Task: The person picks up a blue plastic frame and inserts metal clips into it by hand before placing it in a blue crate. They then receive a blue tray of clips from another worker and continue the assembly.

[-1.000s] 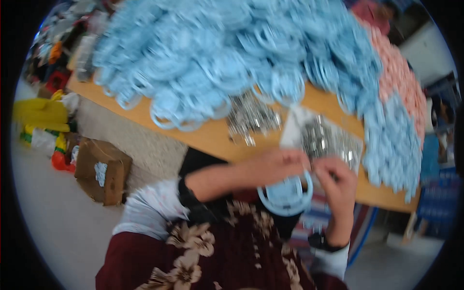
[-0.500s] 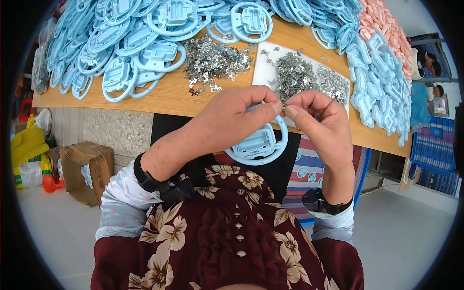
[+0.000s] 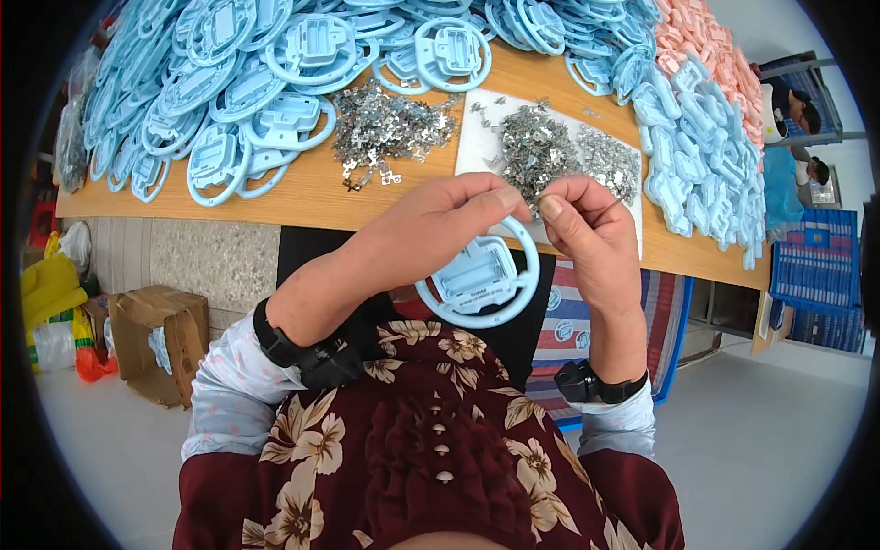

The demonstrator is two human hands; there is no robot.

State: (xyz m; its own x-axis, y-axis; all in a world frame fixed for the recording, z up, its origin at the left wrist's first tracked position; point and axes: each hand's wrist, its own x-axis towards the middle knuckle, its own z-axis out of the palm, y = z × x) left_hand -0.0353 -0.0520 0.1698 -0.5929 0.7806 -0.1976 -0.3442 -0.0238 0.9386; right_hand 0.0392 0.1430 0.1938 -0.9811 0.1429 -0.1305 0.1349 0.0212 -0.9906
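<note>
A light blue plastic steering-wheel-shaped part [image 3: 486, 318] hangs beneath my left hand [image 3: 456, 213], whose fingers are closed on its upper rim. The recessed compartment in its middle faces up. My right hand [image 3: 587, 225] is just to the right, thumb and forefinger pinched together close to the left fingertips. Whatever sits in that pinch is too small to name. Beyond my hands a heap of small metal clips [image 3: 536, 151] lies on a white board [image 3: 472, 137], with more thin metal pieces [image 3: 610, 163] beside it.
Another pile of metal clips [image 3: 390, 128] lies on the wooden table [image 3: 312, 197]. Blue wheel-shaped parts [image 3: 217, 160] are heaped at the far left. Small blue parts [image 3: 692, 156] and pink parts [image 3: 706, 46] fill the right. A cardboard box [image 3: 160, 344] stands on the floor.
My hands have parted slightly, the right one's pinch now a little away from the left fingertips. The blue wheel-shaped part has tilted and sits a bit lower. The whole view has shifted slightly.
</note>
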